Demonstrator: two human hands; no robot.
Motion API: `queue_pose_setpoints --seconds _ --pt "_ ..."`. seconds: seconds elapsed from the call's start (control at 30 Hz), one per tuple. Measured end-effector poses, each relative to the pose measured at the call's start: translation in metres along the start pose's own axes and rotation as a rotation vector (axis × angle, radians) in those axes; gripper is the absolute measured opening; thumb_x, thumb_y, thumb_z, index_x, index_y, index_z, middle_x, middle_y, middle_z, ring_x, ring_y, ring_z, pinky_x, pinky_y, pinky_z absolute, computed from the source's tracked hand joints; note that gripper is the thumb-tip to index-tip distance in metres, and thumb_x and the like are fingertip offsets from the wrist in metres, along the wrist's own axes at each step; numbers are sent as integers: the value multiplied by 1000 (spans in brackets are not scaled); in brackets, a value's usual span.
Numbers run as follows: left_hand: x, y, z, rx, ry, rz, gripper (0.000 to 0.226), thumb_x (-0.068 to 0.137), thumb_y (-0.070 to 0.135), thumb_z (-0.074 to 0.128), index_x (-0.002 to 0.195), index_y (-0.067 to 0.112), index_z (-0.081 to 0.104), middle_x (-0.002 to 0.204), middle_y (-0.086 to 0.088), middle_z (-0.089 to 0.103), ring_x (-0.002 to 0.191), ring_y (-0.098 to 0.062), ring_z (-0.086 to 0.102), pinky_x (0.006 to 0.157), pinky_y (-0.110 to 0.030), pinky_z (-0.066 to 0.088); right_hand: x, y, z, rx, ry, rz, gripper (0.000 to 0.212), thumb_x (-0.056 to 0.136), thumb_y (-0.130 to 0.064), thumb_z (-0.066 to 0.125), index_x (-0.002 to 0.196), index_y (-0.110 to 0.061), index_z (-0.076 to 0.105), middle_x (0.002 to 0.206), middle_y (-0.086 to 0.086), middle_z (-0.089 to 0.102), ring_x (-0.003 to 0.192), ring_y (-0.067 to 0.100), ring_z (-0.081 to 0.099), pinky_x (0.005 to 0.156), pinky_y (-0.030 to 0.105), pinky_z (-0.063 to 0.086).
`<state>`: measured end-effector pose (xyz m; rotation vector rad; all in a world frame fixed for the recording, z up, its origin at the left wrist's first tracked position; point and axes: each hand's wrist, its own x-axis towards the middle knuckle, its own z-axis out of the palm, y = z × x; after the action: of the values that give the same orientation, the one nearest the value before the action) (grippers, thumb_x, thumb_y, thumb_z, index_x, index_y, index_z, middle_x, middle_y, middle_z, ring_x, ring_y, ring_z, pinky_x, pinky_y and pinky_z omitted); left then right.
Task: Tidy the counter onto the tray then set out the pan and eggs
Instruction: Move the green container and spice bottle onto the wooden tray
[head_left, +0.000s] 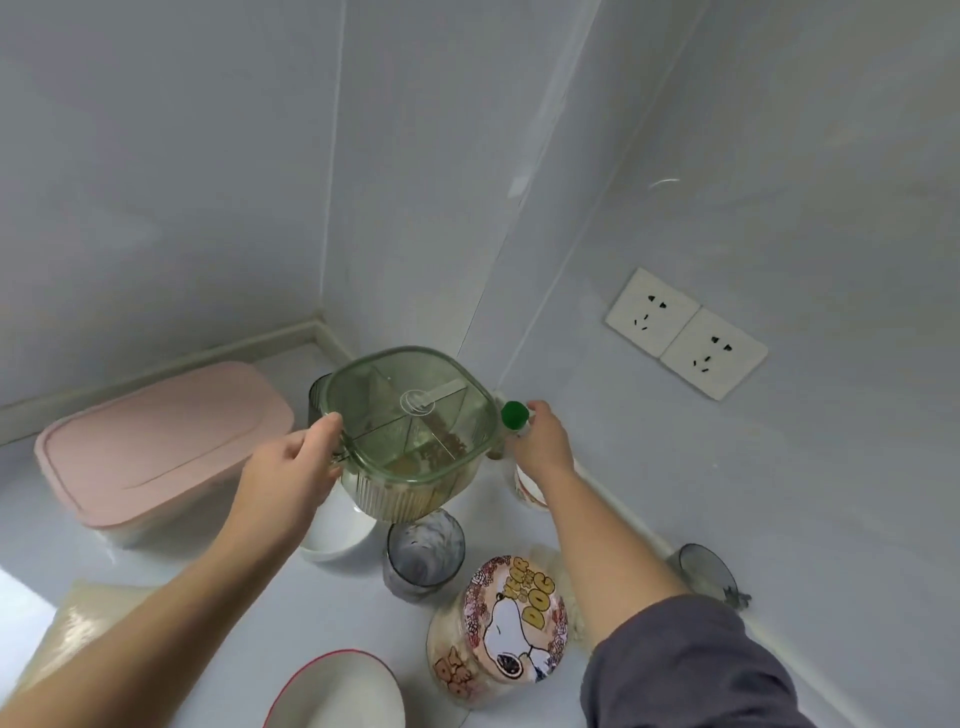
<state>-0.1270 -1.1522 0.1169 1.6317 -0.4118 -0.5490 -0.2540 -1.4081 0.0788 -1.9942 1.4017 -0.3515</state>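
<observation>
**Bench corner, head view.** The bench (493, 519) ran into a corner where 2 pale walls met (332, 208), and a raised trim strip (156, 369) edged it along both walls. A double socket plate (685, 332) sat on the right wall. Open room was scant. Bare surface showed mainly in the far corner and in narrow gaps between the things.

The left hand (291, 467) had its fingers curled round the left rim of the green divided box (405, 421). The box was tilted, above and partly hiding a white bowl (337, 535). Its clear lid carried a round centre knob, and partitions split it into 4 compartments. Brown granules lay in the nearer ones.

The right hand (540, 441) was just right of the box, its fingers wrapped round the neck of a green-capped bottle (514, 414). The bottle's contents were hidden. A red-and-white cup (530, 491) stood under that wrist.

A pink-lidded box (161, 441) filled the left side, closed. A dark cup (318, 395) stood behind the green box. A grey tumbler (423, 551) stood just in front of the green box, and a second tumbler (706, 569) stood against the right trim. A cartoon-dog-lidded jar (511, 618) of pale contents stood beside the right forearm. At the near edge were a red-rimmed dish (337, 691) and a bag of pale grains (78, 623).
</observation>
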Motion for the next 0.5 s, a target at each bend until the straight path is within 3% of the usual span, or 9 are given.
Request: queue_pose_setpoints --seconds 0.1,0.17,0.33,0.43,0.5 --pt "8 1 10 19 8 -3 48 94 43 48 68 5 35 60 -6 34 38 4 42 60 -35 24 35 9 9 -76 -5 -7 75 78 -18 74 142 -17 36 135 8 47 117 26 52 95 36 45" --pt "13 2 14 28 16 -8 52 95 41 47 70 -2 34 66 -10 32 39 4 41 61 -36 24 55 15 16 -121 -17 1 73 79 -19 71 143 -18 36 135 9 47 120 27 51 97 37 45" --pt "21 -4 13 71 54 -17 53 96 39 46 70 -5 37 68 -11 33 46 -7 34 57 -33 24 81 27 33 -148 -33 9 51 77 -17 69 123 -14 47 113 11 60 100 29 58 85 42 53" --pt "21 -3 11 31 60 -16 55 83 51 48 70 -1 40 70 -8 33 56 -13 34 48 -20 29 77 26 34 -116 5 -26 44 77 -13 70 116 -11 49 106 12 61 94 28 59 78 38 53" --pt "20 -2 10 25 74 -18 53 92 45 49 71 -3 41 72 -8 34 57 -12 31 43 -12 29 68 21 29 -67 32 -69 39 78 -12 71 110 -11 50 102 10 61 90 27 58 72 35 51"
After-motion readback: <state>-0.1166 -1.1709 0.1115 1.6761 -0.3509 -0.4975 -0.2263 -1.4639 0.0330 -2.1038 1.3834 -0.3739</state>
